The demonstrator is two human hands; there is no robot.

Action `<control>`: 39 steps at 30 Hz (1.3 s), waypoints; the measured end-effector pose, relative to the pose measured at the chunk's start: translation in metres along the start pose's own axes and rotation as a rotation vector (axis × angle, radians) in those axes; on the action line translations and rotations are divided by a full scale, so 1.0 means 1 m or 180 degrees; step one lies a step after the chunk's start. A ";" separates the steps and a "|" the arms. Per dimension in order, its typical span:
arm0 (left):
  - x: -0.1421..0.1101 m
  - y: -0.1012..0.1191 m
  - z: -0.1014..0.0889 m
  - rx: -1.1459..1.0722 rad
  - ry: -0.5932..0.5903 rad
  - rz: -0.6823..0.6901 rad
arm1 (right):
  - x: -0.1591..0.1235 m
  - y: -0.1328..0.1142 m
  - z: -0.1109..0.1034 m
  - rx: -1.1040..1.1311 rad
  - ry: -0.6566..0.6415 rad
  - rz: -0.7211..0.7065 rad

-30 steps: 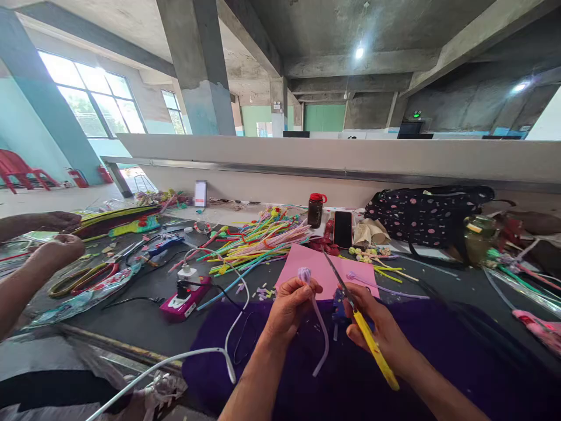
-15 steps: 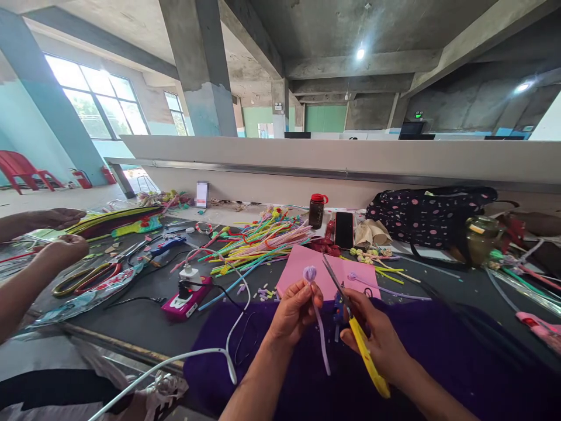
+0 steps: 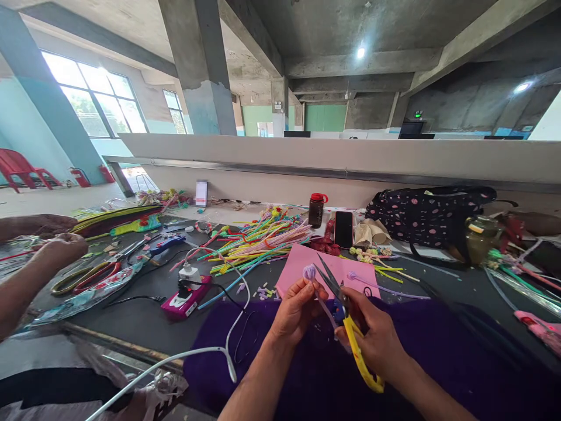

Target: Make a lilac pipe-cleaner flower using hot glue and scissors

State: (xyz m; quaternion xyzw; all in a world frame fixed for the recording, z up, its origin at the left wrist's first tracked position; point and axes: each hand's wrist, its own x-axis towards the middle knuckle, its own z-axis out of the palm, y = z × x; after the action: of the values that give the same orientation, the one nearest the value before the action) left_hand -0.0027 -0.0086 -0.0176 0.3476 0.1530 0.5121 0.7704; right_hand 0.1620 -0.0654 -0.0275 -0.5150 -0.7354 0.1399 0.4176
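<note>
Between the fingertips of my left hand (image 3: 299,307) is a lilac pipe-cleaner flower (image 3: 309,272), its round head up and its stem slanting down to the right. My right hand (image 3: 372,327) is closed around yellow-handled scissors (image 3: 356,345). Their blades are slightly parted and point up and left, close beside the flower head. The lower stem runs near my right fingers; whether they touch it I cannot tell. Under both hands lies a dark purple cloth (image 3: 245,362). Behind them is a pink sheet (image 3: 298,263) with another lilac pipe-cleaner flower (image 3: 363,280) on it.
A pile of coloured pipe cleaners (image 3: 258,242) stands beyond. Left are a magenta power strip (image 3: 188,298) with a white cable (image 3: 228,345), and large scissors (image 3: 87,278). A co-worker's hands (image 3: 65,245) work far left. A bottle (image 3: 316,210), phone (image 3: 343,229) and patterned bag (image 3: 429,216) line the back.
The scissors have tilted further left, and their blades have parted a little. My right hand has come closer to the flower's stem, whose lower end has swung right.
</note>
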 end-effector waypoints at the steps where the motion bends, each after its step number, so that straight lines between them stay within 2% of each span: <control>1: 0.000 0.000 0.000 -0.0016 -0.0009 -0.0018 | 0.000 0.001 0.001 0.0076 -0.0003 0.0013; 6: 0.000 0.000 -0.002 -0.0013 -0.0072 -0.0008 | 0.000 0.007 0.001 0.0352 0.0064 0.0057; 15: -0.001 0.001 0.001 0.0088 -0.0132 -0.0016 | 0.000 0.001 0.000 0.0080 0.0009 0.0022; 25: -0.002 0.001 0.002 0.0029 -0.0297 -0.0033 | 0.003 -0.003 -0.003 -0.0137 0.0130 0.0038; 31: -0.001 0.001 0.003 0.0064 -0.0429 0.0056 | 0.006 0.001 0.000 0.1231 0.0073 0.0513; 39: 0.000 0.000 -0.001 0.0361 -0.0076 0.0111 | 0.006 -0.008 0.010 0.3192 -0.0213 0.0967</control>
State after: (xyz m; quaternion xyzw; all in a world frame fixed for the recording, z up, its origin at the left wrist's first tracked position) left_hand -0.0035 -0.0079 -0.0184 0.3994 0.1666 0.5117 0.7422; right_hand 0.1484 -0.0616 -0.0262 -0.3479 -0.5080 0.5501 0.5641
